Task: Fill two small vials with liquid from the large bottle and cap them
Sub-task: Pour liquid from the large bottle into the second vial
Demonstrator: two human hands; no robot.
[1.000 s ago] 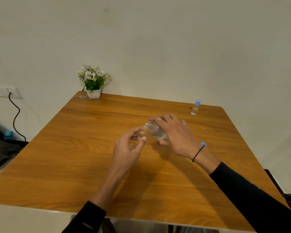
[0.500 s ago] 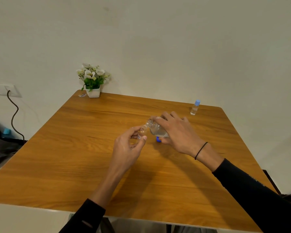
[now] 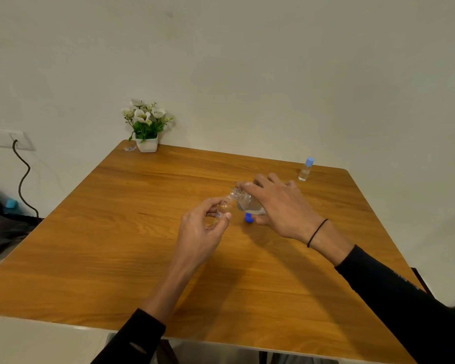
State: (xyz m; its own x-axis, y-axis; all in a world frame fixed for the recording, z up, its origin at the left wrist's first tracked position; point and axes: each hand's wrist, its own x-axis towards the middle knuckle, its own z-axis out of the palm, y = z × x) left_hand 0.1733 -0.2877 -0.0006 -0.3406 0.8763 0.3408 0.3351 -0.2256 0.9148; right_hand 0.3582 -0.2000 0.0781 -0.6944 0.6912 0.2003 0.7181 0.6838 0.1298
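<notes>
Clear liquid in tilted large bottle (image 3: 248,204), mouth at open vial (image 3: 223,208)

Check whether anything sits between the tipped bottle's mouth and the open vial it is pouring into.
Nothing visible does. The right hand tips the large bottle so its mouth meets the open vial pinched in the left hand. A blue cap lies on the table below, off the pour path.
</notes>
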